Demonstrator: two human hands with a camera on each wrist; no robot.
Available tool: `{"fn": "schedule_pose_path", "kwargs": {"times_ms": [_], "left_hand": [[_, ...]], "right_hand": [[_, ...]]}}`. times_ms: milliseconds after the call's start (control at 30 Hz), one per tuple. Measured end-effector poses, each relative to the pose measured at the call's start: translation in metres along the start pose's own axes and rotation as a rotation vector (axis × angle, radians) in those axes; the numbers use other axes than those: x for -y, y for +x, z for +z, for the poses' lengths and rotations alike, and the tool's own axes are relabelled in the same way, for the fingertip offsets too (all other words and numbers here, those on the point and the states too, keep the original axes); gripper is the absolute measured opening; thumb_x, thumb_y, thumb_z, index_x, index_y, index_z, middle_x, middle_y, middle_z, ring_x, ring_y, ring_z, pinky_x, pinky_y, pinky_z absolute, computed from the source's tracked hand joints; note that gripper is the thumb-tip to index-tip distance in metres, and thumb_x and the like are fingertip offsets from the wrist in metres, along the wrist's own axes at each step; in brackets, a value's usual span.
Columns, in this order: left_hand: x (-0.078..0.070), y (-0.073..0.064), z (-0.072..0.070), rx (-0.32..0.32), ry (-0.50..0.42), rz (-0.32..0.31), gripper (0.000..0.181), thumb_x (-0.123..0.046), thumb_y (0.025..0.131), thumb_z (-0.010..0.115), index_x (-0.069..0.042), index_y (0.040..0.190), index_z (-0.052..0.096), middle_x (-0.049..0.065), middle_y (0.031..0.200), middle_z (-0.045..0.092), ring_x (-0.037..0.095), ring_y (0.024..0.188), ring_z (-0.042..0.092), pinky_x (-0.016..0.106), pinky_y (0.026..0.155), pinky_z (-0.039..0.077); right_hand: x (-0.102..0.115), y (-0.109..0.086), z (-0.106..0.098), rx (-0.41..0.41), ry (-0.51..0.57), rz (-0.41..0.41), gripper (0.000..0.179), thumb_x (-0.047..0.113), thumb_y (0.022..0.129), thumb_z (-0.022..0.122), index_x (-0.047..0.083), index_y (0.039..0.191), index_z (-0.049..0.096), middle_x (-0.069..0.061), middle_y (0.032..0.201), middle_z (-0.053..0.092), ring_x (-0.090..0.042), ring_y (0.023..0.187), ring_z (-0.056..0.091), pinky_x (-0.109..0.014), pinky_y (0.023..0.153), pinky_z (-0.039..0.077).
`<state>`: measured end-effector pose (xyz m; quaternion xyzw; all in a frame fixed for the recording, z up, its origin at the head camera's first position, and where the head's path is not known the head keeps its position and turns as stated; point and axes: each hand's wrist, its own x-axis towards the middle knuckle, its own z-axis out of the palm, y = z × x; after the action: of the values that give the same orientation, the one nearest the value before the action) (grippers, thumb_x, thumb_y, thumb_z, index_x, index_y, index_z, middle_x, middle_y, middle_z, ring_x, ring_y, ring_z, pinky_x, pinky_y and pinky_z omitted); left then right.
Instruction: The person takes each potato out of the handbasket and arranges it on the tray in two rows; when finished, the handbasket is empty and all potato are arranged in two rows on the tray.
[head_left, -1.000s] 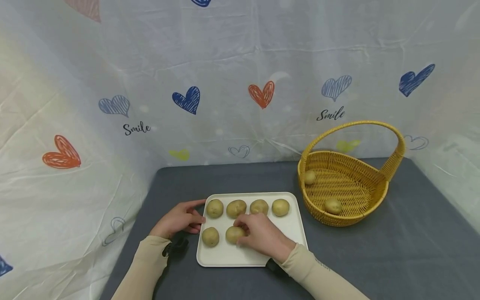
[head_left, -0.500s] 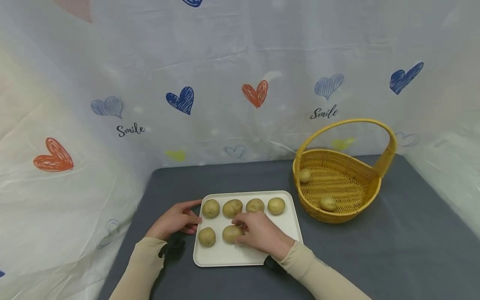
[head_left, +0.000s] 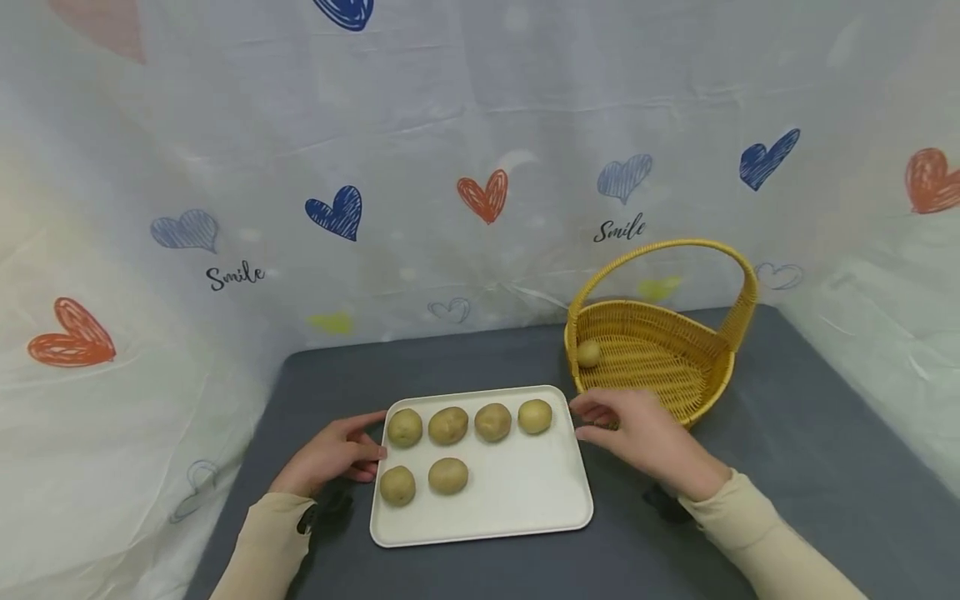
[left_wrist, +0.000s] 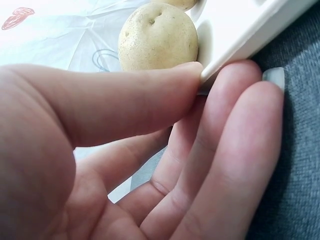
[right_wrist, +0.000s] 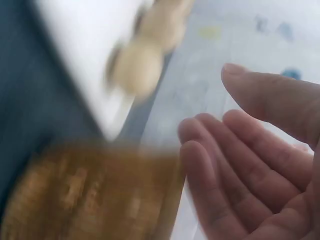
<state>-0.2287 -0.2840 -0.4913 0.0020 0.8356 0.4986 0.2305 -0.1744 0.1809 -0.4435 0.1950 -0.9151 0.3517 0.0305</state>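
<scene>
On the white tray [head_left: 517, 500] lie several potatoes: a back row, with a potato [head_left: 535, 416] at its right end, and two in front, one of them a potato [head_left: 447, 476] nearer the middle. My left hand [head_left: 330, 454] grips the tray's left edge; in the left wrist view the thumb [left_wrist: 145, 102] lies on the rim with fingers against the side. Between the tray and the yellow wicker basket [head_left: 637, 321] is my right hand [head_left: 648, 437], relaxed and holding nothing. It covers the basket's front. One potato [head_left: 588, 353] shows inside the basket at left.
A dark grey cloth [head_left: 442, 358] covers the table. Behind and beside it hangs a white curtain [head_left: 405, 108] printed with hearts. The basket's tall handle [head_left: 678, 244] arches over its opening.
My right hand has let go of the front-row potato and moved right to the basket. The potato stays on the tray. The left hand keeps its grip. The head view has shifted slightly.
</scene>
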Motion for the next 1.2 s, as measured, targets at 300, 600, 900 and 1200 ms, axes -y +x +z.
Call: {"fn": "schedule_pose_path", "kwargs": {"times_ms": [300,600,900,1200], "left_hand": [[0.006,0.000,-0.004,-0.012,-0.002,-0.016,0.083,-0.016,0.097,0.081,-0.011,0.168,0.040,0.014,0.099,0.074,0.019,0.077,0.074,0.036,0.071,0.067],[0.009,-0.001,-0.004,-0.009,-0.002,-0.008,0.083,-0.016,0.097,0.081,-0.010,0.169,0.039,0.014,0.100,0.074,0.019,0.077,0.074,0.037,0.071,0.067],[0.005,0.000,-0.003,-0.011,0.001,-0.016,0.083,-0.017,0.096,0.082,-0.011,0.168,0.041,0.013,0.101,0.075,0.019,0.079,0.075,0.037,0.073,0.067],[0.004,0.002,-0.001,-0.006,0.001,-0.009,0.082,-0.016,0.097,0.081,-0.010,0.168,0.040,0.014,0.101,0.074,0.019,0.078,0.075,0.037,0.072,0.067]], "right_hand": [[-0.043,-0.003,-0.059,-0.020,-0.065,0.114,0.027,0.025,0.097,0.084,0.018,0.122,0.080,-0.003,0.117,0.081,-0.015,0.099,0.077,-0.032,0.082,0.065],[-0.070,0.007,-0.064,0.048,-0.110,0.102,0.036,0.026,0.093,0.087,0.007,0.124,0.080,-0.007,0.114,0.082,-0.020,0.100,0.078,-0.036,0.084,0.064],[-0.084,0.016,-0.063,0.138,-0.117,0.140,0.047,0.030,0.093,0.087,0.002,0.129,0.077,-0.013,0.120,0.081,-0.028,0.105,0.078,-0.047,0.089,0.064],[-0.090,0.019,-0.058,0.183,-0.106,0.157,0.050,0.031,0.091,0.089,-0.001,0.127,0.077,-0.016,0.120,0.080,-0.030,0.106,0.078,-0.050,0.092,0.064]]}}
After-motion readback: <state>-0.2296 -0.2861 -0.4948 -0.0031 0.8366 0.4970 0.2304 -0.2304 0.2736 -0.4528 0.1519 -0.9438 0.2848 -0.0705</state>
